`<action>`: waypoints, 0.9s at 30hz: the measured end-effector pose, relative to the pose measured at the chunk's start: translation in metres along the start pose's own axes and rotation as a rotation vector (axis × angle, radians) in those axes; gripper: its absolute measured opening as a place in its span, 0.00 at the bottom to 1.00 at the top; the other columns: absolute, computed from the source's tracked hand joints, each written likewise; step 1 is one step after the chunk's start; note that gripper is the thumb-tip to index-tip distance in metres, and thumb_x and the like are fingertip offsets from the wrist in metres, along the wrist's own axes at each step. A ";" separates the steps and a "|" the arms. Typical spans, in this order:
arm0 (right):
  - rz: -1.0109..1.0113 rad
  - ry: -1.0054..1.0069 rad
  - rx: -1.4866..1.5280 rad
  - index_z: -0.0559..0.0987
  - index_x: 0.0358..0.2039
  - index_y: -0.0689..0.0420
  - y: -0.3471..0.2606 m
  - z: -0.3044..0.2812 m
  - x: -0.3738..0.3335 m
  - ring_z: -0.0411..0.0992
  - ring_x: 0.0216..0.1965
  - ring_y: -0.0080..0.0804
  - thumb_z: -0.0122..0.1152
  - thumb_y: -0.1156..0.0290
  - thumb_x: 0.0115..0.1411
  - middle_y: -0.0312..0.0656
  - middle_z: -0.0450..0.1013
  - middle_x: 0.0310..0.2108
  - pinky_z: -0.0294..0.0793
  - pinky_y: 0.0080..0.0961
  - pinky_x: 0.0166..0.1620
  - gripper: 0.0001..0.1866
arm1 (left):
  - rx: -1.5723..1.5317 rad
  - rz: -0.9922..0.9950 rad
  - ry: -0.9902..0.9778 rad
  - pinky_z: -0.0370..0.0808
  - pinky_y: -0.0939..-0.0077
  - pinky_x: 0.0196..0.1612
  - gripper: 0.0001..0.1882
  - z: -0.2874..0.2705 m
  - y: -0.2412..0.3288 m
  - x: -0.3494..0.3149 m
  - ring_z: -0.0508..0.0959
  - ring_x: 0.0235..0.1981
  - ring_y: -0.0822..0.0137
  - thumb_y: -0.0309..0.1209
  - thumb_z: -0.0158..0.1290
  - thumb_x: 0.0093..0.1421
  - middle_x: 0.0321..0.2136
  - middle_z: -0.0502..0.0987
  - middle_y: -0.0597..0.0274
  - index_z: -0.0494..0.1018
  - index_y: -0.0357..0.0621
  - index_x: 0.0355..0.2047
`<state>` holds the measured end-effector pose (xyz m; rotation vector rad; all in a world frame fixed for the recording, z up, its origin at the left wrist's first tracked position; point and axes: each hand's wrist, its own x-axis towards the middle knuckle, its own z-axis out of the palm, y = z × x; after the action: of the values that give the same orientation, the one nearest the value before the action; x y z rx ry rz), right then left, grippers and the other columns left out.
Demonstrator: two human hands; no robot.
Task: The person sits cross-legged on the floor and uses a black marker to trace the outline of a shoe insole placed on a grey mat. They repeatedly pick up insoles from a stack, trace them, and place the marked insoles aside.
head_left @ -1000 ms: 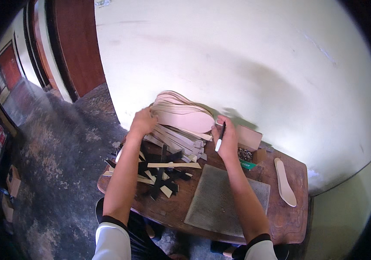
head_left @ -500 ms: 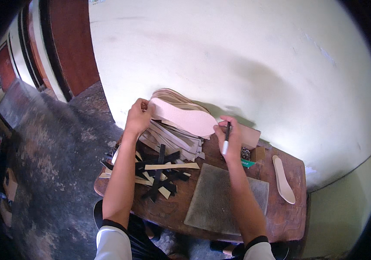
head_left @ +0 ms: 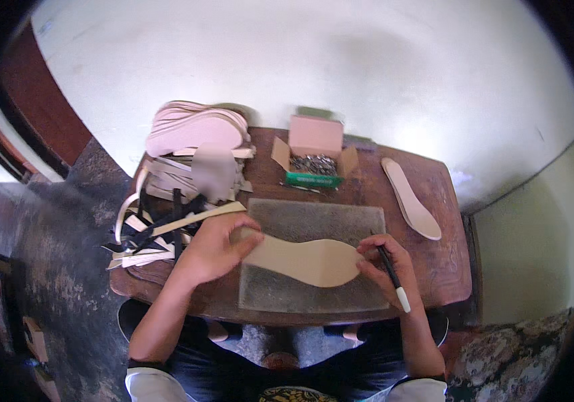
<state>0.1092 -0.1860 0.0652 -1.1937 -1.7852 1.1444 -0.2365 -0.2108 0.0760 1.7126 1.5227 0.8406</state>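
Insole (head_left: 310,262) in the pinch of both hands (head_left: 212,251), left end blurry and partly hidden

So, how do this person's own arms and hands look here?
White sleeves with black bands at the hem end near the elbows, leaving the forearms bare. The left hand and right hand are ungloved; no watch, bracelet or marking can be made out on either arm.

Site appears a small footwear workshop: insole (head_left: 317,261) in hand, insole stack (head_left: 196,132), cut strips (head_left: 200,217), box (head_left: 312,179) of metal pieces, wooden table (head_left: 444,275).
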 end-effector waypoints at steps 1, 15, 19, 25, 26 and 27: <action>0.080 -0.006 -0.046 0.78 0.48 0.57 0.001 -0.002 -0.006 0.75 0.39 0.22 0.66 0.80 0.59 0.35 0.78 0.42 0.76 0.22 0.46 0.16 | 0.011 -0.048 -0.080 0.77 0.68 0.44 0.13 0.007 0.006 -0.007 0.81 0.37 0.67 0.33 0.61 0.64 0.36 0.83 0.54 0.81 0.37 0.44; -0.122 -0.078 -0.284 0.78 0.50 0.57 0.029 0.007 0.000 0.76 0.42 0.40 0.64 0.78 0.59 0.44 0.78 0.37 0.74 0.33 0.51 0.17 | 0.270 0.280 -0.342 0.78 0.60 0.37 0.21 0.065 0.010 -0.030 0.80 0.32 0.51 0.38 0.63 0.62 0.39 0.74 0.54 0.78 0.48 0.55; -0.297 -0.023 -0.586 0.80 0.50 0.55 0.015 0.015 0.004 0.74 0.43 0.45 0.65 0.77 0.57 0.44 0.77 0.35 0.72 0.38 0.52 0.18 | 0.256 0.256 -0.354 0.80 0.59 0.38 0.22 0.067 0.011 -0.034 0.81 0.31 0.51 0.40 0.62 0.63 0.39 0.74 0.54 0.78 0.50 0.56; -0.031 -0.101 -0.065 0.80 0.51 0.57 -0.023 0.038 -0.004 0.74 0.45 0.40 0.63 0.73 0.65 0.45 0.76 0.38 0.73 0.35 0.49 0.14 | 0.225 0.212 -0.398 0.81 0.57 0.39 0.21 0.066 0.011 -0.036 0.81 0.34 0.51 0.41 0.61 0.64 0.39 0.74 0.56 0.78 0.51 0.56; -0.031 -0.129 -0.005 0.80 0.51 0.57 -0.020 0.040 -0.002 0.75 0.45 0.38 0.62 0.73 0.65 0.44 0.75 0.39 0.74 0.33 0.49 0.14 | 0.231 0.232 -0.385 0.81 0.57 0.39 0.21 0.067 0.009 -0.036 0.81 0.35 0.52 0.41 0.61 0.64 0.39 0.74 0.56 0.78 0.51 0.55; -0.034 -0.153 0.058 0.80 0.51 0.57 -0.015 0.041 0.001 0.75 0.44 0.36 0.62 0.73 0.66 0.44 0.74 0.40 0.75 0.32 0.49 0.14 | 0.242 0.254 -0.373 0.81 0.57 0.39 0.21 0.068 0.008 -0.037 0.81 0.36 0.52 0.41 0.61 0.63 0.39 0.74 0.57 0.78 0.51 0.55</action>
<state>0.0678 -0.1999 0.0636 -1.0630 -1.8647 1.2890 -0.1801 -0.2528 0.0440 2.1334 1.2070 0.4316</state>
